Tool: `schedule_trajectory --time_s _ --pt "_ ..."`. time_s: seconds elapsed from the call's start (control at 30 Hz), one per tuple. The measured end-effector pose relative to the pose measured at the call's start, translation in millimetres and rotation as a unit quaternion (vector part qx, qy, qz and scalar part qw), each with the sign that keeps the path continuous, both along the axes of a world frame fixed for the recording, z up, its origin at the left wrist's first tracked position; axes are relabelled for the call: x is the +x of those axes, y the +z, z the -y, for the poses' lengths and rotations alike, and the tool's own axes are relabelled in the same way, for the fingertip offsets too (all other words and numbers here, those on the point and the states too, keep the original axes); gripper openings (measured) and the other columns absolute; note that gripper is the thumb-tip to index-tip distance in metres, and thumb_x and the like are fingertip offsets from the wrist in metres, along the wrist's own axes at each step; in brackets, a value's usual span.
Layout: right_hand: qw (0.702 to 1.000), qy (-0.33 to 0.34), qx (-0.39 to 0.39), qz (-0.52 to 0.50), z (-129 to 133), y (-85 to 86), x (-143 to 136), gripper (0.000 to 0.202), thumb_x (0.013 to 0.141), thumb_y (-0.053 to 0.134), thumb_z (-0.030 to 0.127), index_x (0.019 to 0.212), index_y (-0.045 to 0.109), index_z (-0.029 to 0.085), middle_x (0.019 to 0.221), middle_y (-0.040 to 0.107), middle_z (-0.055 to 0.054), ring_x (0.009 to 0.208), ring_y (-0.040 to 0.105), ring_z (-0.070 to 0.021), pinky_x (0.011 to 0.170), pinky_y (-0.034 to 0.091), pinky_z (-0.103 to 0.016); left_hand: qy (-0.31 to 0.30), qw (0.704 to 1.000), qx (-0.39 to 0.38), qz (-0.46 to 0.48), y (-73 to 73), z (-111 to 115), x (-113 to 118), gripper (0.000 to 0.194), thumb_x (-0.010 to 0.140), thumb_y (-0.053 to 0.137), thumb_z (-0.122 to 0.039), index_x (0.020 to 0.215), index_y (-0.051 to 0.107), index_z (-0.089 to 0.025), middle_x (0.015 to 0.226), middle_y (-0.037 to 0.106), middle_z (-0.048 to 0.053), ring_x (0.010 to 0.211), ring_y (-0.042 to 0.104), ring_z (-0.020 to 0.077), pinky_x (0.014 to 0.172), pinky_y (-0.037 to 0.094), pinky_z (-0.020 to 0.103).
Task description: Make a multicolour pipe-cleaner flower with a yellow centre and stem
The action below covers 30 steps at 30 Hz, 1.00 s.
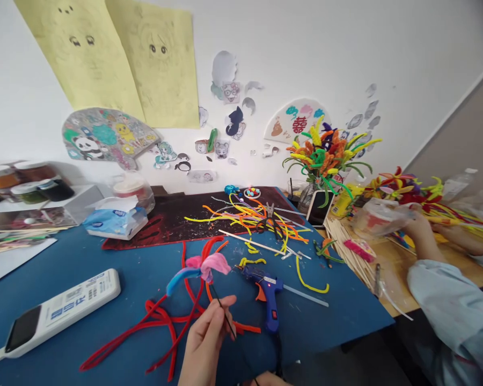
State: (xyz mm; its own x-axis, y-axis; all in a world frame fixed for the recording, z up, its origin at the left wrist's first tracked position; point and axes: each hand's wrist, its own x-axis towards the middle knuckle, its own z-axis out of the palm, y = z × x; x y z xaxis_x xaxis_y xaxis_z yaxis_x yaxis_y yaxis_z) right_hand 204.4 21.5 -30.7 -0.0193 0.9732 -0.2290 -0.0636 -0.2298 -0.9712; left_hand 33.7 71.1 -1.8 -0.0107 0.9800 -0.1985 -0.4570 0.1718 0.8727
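Two bare hands in shot, and the left hand (pixel 213 327) is closed up, thumb and fingertips pinching the dark stem (pixel 216 295) of a fuzzy flower (pixel 215 266), pink, red and blue petals splayed out over the blue table (pixel 145 273). Down at the bottom edge shows the right hand (pixel 269 379), near the stem's lower end, mostly cut off, so no telling whether it grips anything. Red strands (pixel 167 321) lie tangled to the left of the flower and below it, and just right of it there's the glue gun (pixel 270 300), on its side, a clear stick (pixel 306 295) poking out of its back. Farther off, a dark mat (pixel 173 214) carries yellow and orange strands (pixel 241 217), scissors (pixel 270 212) among them. Left side: a white device (pixel 64 311), a tissue pack (pixel 115 217). Over right, a bouquet (pixel 326 147) rises behind a propped phone (pixel 320 206), and there's a co-worker's hand (pixel 416 217) at a plastic bag (pixel 376 217). Fans (pixel 104 128) and yellow drawings (pixel 165 80) hang on the wall (pixel 265 32).
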Motion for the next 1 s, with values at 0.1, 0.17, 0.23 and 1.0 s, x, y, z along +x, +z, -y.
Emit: schedule_trajectory --time_s 0.1,0.17,0.23,1.0 --pt "1.000 -0.013 0.012 0.007 -11.9 4.9 11.2 0.028 0.094 0.055 0.035 0.115 0.060 0.017 0.119 0.060 -0.005 0.100 0.062 -0.0218 0.084 0.054 -0.038 0.023 0.996 0.060 -0.057 2.0 3.8 -4.9 0.033 0.071 0.076 -0.045 0.058 0.068 -0.016 0.071 0.056 0.002 0.072 0.049 0.0144 0.070 0.041 0.024" --pt "0.999 -0.019 0.022 0.013 -15.8 6.6 16.4 0.029 0.093 0.056 0.034 0.117 0.059 0.017 0.120 0.060 -0.006 0.102 0.061 -0.0221 0.085 0.054 -0.039 0.051 0.994 0.080 -0.051 2.2 4.3 -6.9 0.038 0.068 0.079 -0.041 0.048 0.059 -0.016 0.066 0.052 0.001 0.068 0.047 0.0134 0.065 0.039 0.023" --pt "0.999 -0.024 0.035 0.019 -17.2 8.7 20.7 0.032 0.093 0.057 0.034 0.120 0.057 0.016 0.120 0.059 -0.008 0.101 0.061 -0.0220 0.086 0.054 -0.041 0.068 0.994 0.081 -0.019 2.0 3.4 -7.3 0.039 0.062 0.084 -0.037 0.046 0.055 -0.016 0.060 0.048 -0.002 0.061 0.043 0.0119 0.059 0.037 0.023" --pt "0.960 0.095 0.175 0.199 -35.5 25.1 61.6 0.030 0.093 0.055 0.039 0.111 0.063 0.016 0.116 0.062 -0.002 0.101 0.061 -0.0275 0.084 0.054 -0.039 -0.044 0.980 -0.091 0.171 -0.9 7.9 -10.1 0.029 0.059 0.087 -0.028 0.078 0.072 -0.013 0.102 0.074 0.018 0.100 0.069 0.0349 0.088 0.057 0.041"
